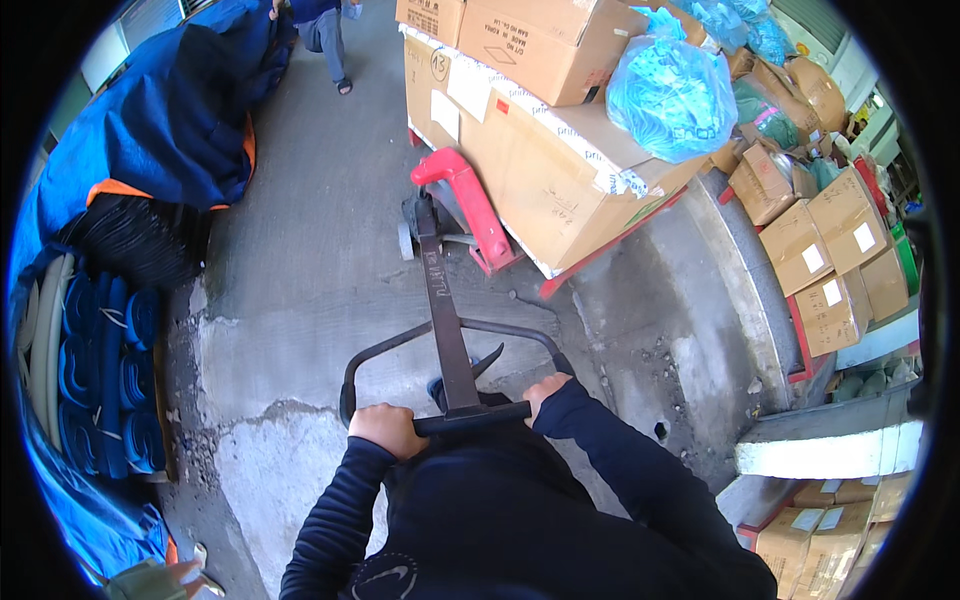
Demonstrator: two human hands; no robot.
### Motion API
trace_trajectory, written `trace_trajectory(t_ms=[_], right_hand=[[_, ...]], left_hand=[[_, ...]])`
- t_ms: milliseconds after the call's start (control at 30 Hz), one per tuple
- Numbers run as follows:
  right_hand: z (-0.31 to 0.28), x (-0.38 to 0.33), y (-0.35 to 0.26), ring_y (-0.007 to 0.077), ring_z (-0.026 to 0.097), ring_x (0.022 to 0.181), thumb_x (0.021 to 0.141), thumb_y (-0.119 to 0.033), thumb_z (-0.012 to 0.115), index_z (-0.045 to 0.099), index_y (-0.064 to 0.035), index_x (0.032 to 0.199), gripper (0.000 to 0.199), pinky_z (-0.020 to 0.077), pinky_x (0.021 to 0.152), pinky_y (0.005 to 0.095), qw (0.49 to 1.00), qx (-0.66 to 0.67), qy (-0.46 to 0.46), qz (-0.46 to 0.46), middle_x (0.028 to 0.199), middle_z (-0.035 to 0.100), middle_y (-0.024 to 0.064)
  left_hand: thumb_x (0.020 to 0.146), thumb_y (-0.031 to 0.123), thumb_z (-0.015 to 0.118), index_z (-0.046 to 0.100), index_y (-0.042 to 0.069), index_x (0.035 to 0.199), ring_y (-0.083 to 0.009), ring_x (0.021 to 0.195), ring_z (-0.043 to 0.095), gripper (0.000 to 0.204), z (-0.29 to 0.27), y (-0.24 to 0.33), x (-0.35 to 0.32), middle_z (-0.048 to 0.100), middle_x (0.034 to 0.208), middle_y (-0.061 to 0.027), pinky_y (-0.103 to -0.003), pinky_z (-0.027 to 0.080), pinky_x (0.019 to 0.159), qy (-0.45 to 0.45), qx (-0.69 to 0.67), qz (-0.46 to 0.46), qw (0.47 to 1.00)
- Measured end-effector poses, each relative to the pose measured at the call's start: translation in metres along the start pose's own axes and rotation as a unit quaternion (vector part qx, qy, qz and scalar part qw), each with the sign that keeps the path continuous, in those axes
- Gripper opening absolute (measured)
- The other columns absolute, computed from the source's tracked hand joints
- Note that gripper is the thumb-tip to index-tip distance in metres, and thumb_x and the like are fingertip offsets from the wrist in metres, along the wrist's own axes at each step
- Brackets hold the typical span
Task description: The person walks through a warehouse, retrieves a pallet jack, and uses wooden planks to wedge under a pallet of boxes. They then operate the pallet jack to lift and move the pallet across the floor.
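Note:
My left hand (388, 430) is wrapped round the left corner of a pallet jack's handle (450, 345). Round the right end of the same handle closes my right hand (547, 396), a little farther forward. A black grip bar joins the two corners, and a curved lever sticks out beside the dark shaft. Ahead, the jack's red body (470, 210) stands against a large cardboard carton (530, 170) on a red base. Smaller cartons (545, 45) and a clear bag of blue items (670, 95) rest on top. The jack's forks are hidden beneath the load.
On the left, a blue tarpaulin (150, 120) covers stacked goods, with blue rolls (110, 370) under it. Stacked cartons (825, 235) line the right side behind a concrete curb (745, 260). A person (325, 40) stands far ahead. The concrete floor (290, 240) is cracked and rough.

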State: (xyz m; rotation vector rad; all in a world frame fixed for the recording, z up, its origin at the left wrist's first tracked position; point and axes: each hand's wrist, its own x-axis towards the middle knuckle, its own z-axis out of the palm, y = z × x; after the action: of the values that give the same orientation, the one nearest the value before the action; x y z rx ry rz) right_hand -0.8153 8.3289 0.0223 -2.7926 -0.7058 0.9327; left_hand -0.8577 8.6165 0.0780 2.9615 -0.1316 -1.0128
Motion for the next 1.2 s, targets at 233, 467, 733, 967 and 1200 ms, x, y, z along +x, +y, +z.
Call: trace_trajectory(t_ms=[233,467,733,967,1200], right_hand=[[-0.009,-0.012,-0.017,0.0340,0.070,0.084,0.076,-0.030,0.070,0.074,-0.0127,0.087,0.021,0.0541,0.080,0.0430,0.999,0.029,-0.030,-0.004,0.082,0.071,0.0158],[0.037,-0.039,-0.069,0.0330,0.070,0.085,0.074,-0.032,0.074,0.073,-0.0118,0.089,0.025,0.0536,0.081,0.0440,0.999,0.028,0.010,-0.017,0.084,0.071,0.0149],[0.093,-0.113,-0.058,0.0330,0.069,0.085,0.073,-0.033,0.075,0.074,-0.0138,0.089,0.026,0.0525,0.081,0.0441,0.998,0.049,0.030,-0.016,0.082,0.071,0.0148],[0.074,-0.135,-0.063,0.0356,0.068,0.075,0.071,-0.038,0.073,0.072,-0.0156,0.081,0.024,0.0533,0.072,0.0476,0.999,0.012,0.033,-0.013,0.072,0.068,0.0146],[-0.016,-0.125,-0.034,0.0356,0.068,0.070,0.072,-0.037,0.071,0.070,-0.0142,0.076,0.023,0.0538,0.068,0.0460,0.999,0.030,0.002,-0.043,0.068,0.067,0.0142]], left_hand=[[0.077,0.055,0.064,0.076,0.013,0.086,-0.0316,0.079,0.072,0.045,-0.007,-0.012,-0.015,0.073,0.082,-0.0146,-0.043,0.058,0.074,0.010,0.012,0.014,1.000],[0.071,0.054,0.071,0.077,0.013,0.081,-0.0304,0.077,0.072,0.043,0.039,-0.036,-0.052,0.072,0.077,-0.0139,-0.042,0.057,0.071,0.031,0.063,0.015,0.997],[0.069,0.049,0.070,0.076,0.012,0.079,-0.0303,0.069,0.071,0.039,0.100,0.007,-0.120,0.070,0.070,-0.0118,-0.041,0.057,0.065,0.102,0.047,0.023,0.993],[0.073,0.051,0.068,0.074,0.012,0.077,-0.0304,0.070,0.071,0.040,0.080,0.009,-0.137,0.070,0.070,-0.0123,-0.041,0.056,0.064,0.050,-0.012,0.059,0.997],[0.076,0.051,0.066,0.074,0.005,0.078,-0.0343,0.074,0.071,0.047,-0.013,0.015,-0.123,0.071,0.076,-0.0169,-0.043,0.057,0.069,-0.023,-0.045,0.058,0.997]])
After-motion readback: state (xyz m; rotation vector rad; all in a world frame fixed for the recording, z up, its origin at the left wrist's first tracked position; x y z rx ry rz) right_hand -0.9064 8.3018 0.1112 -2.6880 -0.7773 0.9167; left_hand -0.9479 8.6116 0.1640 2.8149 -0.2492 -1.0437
